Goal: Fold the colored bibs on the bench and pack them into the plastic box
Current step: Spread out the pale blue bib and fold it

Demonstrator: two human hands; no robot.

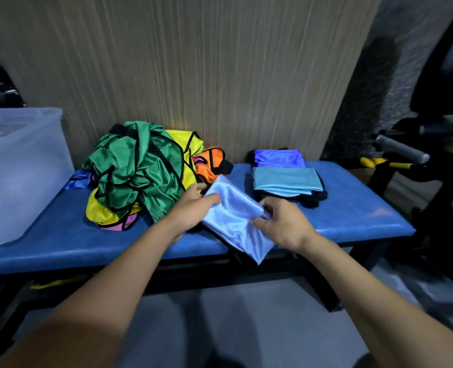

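A shiny light blue bib (233,219), partly folded, hangs tilted above the front of the blue padded bench (87,240). My left hand (193,205) pinches its upper left edge and my right hand (283,224) grips its right edge. A tangled pile of bibs (137,171) in green, yellow, orange and pink with black trim lies on the bench to the left. Two folded bibs lie at the back right, a teal one (286,180) in front of a violet-blue one (279,157). The translucent plastic box (21,176) stands on the bench's left end.
A wood-grain panel (193,75) rises right behind the bench. Gym equipment with a grey padded bar (400,148) and yellow handles (379,162) stands to the right. Something yellow (52,284) lies under the bench at the left. Grey floor lies below.
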